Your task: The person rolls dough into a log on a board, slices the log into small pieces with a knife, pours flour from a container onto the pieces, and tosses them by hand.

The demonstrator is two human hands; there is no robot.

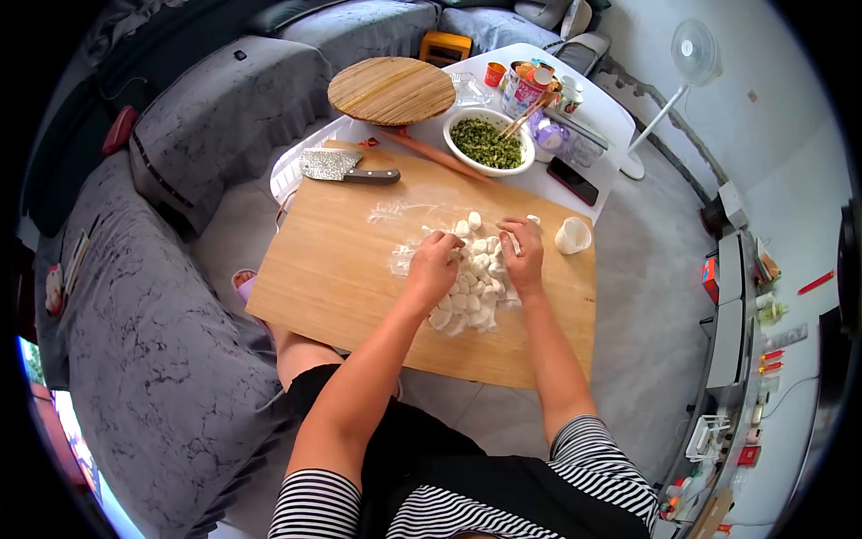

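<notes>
Many small floured dough pieces point(467, 303) lie in a loose heap on the wooden board point(359, 269), with white flour around them. At the upper left edge of the heap is my left hand point(435, 262), its fingers bent and pressed together; whether a piece is between them is hidden. On the heap's right side my right hand point(522, 244) curls its fingers over the dough, and what lies under the fingertips cannot be made out. Two pieces point(474, 221) sit just beyond the heap, between the hands. A white cup point(573, 235) dusted with flour stands right of my right hand.
A cleaver point(350, 168) lies at the board's far left, near a rolling pin point(435, 155). Behind are a bowl of chopped greens point(486, 142) with chopsticks, a round wooden lid point(391, 91) and a phone point(573, 181). A fan point(694, 54) stands at the right.
</notes>
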